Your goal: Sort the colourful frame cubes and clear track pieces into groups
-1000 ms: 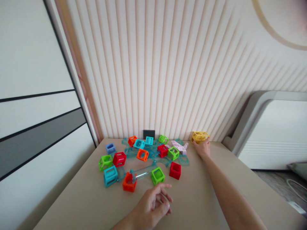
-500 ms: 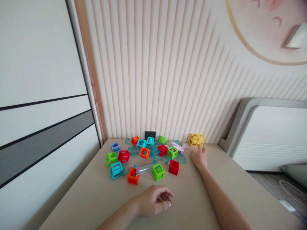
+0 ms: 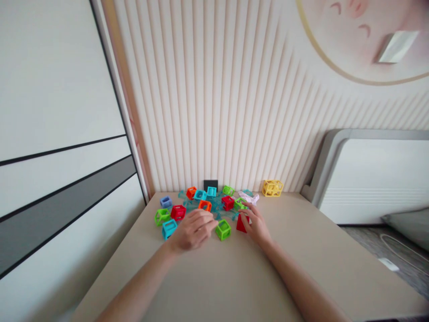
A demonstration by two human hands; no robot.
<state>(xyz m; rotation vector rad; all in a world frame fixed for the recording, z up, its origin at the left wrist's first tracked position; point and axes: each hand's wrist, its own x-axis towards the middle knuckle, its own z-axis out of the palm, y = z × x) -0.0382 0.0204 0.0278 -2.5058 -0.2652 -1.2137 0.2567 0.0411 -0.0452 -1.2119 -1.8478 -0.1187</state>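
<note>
My left hand point(image 3: 194, 230) is over the near part of a group of toy blocks, its fingers together and curled toward the right. It hides what lies beneath it, so anything in its grasp cannot be made out. Right of its fingertips sits a green open-frame cube point(image 3: 223, 229). My right hand point(image 3: 256, 223) is open with fingers apart, over a red cube point(image 3: 241, 222) that it partly covers. Its fingertips reach toward another green cube point(image 3: 240, 204); whether they touch is unclear.
Behind lie teal see-through pieces point(image 3: 214, 206), a pale pink piece point(image 3: 250, 197) and red, orange and blue cubes. A yellow frame block point(image 3: 272, 188) stands by the ribbed wall at the right, and a black box point(image 3: 211, 184) at the back. A white cabinet borders the left.
My left hand has moved forward over the spot of the orange cube and clear tube, now hidden. My right hand has left the yellow block and come left to the red cube.
</note>
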